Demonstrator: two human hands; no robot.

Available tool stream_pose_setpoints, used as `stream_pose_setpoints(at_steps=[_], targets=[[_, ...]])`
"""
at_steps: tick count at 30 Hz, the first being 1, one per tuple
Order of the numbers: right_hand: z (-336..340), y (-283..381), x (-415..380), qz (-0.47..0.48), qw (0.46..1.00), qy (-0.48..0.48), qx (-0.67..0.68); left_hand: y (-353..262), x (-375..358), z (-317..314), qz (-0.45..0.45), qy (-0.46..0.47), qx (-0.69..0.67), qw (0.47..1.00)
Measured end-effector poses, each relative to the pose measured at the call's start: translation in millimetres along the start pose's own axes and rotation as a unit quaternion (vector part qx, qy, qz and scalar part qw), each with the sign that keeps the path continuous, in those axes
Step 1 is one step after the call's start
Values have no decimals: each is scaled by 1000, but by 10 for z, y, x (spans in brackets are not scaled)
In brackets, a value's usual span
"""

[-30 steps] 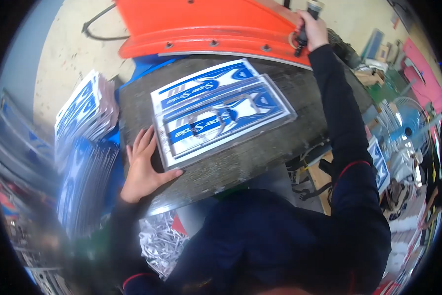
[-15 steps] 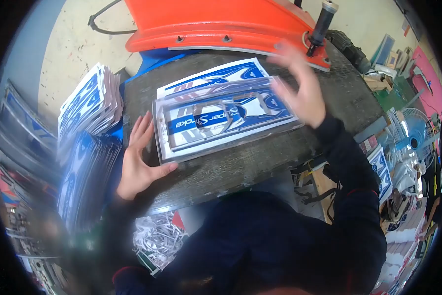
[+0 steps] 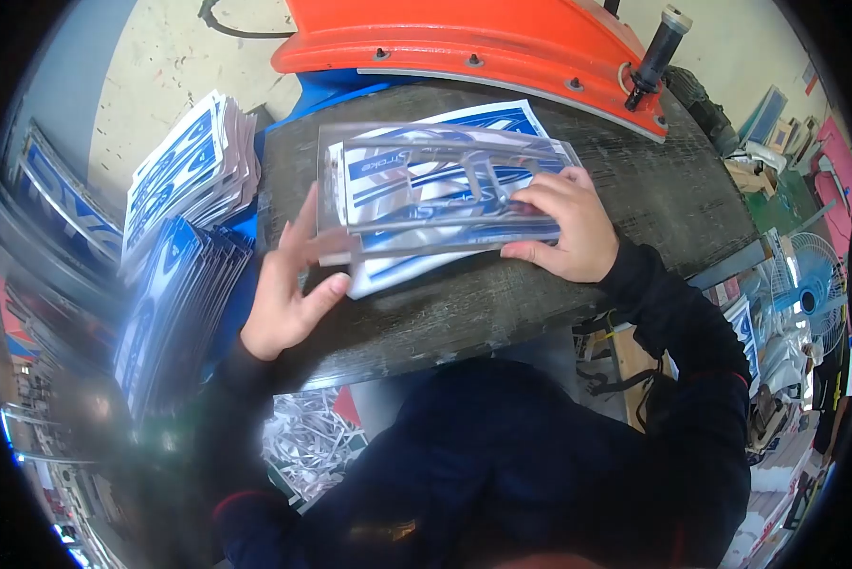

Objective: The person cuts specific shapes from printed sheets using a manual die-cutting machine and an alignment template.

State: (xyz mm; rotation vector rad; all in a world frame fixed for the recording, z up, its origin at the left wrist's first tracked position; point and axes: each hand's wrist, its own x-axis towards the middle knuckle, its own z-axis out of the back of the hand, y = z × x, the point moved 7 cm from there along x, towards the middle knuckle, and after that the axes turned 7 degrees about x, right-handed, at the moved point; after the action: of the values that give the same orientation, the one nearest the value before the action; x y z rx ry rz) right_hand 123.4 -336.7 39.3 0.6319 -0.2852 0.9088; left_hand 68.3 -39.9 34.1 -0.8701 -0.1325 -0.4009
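A clear plastic cutting die (image 3: 426,194) with metal blade strips is tilted above the blue-and-white printed sheets (image 3: 388,275) on the dark worktable. My right hand (image 3: 576,228) grips its right end, fingers over the top and thumb along the near edge. At the opposite end, my left hand (image 3: 288,294) has its fingers spread beside the left edge, thumb apart; motion smears the fingertips. Lettering on a sheet shows through the clear plate. Another sheet corner (image 3: 516,116) sticks out beyond the far side of the die.
An orange press arm (image 3: 445,43) with a black handle (image 3: 658,52) spans the far side of the worktable (image 3: 426,327). Stacks of printed sheets (image 3: 184,175) stand at the left. Paper scraps (image 3: 312,441) fill a bin below, and a fan (image 3: 807,299) is at the right.
The die has been raised and tilted from where it lay over the sheet. My right hand has come down and closed on its right end. My left hand has moved slightly right and up.
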Motion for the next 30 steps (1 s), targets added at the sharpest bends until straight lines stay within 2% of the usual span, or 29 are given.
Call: stream_pose_setpoints(at_steps=[1, 2, 4, 5, 7, 8, 10, 11, 14, 15, 16, 18, 19, 26, 28, 29, 30], targets=[[32, -26, 0, -12, 1000, -20, 12, 9, -12, -38, -4, 34, 72, 997], [74, -60, 0, -24, 999, -40, 23, -9, -24, -49, -4, 34, 72, 997], [173, -92, -2, -10, 997, -73, 37, -48, -47, -50, 1, 19, 175, 984], [294, -107, -24, -3, 990, -130, 52, -22, -56, -62, -33, 30, 238, 970], [465, -209, -99, -3, 975, -209, 74, -109, -34, -89, -14, 15, 254, 967], [514, -307, -116, -25, 974, -180, 136, -130, -21, -85, 2, 1, 270, 963], [568, -379, -211, -66, 908, -253, 327, -123, 18, -93, -6, 2, 290, 957], [644, -440, -275, -53, 916, -252, 307, -126, 56, -105, -16, 6, 310, 951], [742, -528, -401, -16, 886, -305, 350, -181, 257, -111, -29, 12, 324, 946], [735, -528, -430, -14, 879, -318, 356, -217, 351, -113, -80, -2, 304, 949], [710, -536, -457, -16, 879, -320, 354, -187, 440, -133, -83, 0, 303, 949], [635, -576, -504, -5, 857, -319, 405, -87, 590, -165, -48, 21, 261, 964], [600, -590, -525, -10, 859, -313, 406, -30, 656, -196, 1, 55, 241, 969], [519, -610, -594, -19, 843, -325, 428, 91, 793, -285, 86, 145, 223, 960], [513, -631, -600, -28, 852, -320, 414, -50, 765, -320, -9, 107, 225, 968], [511, -631, -601, -29, 852, -320, 414, -98, 730, -358, -10, 108, 225, 968], [505, -625, -603, -30, 853, -322, 411, -246, 689, -390, -52, 77, 222, 971]])
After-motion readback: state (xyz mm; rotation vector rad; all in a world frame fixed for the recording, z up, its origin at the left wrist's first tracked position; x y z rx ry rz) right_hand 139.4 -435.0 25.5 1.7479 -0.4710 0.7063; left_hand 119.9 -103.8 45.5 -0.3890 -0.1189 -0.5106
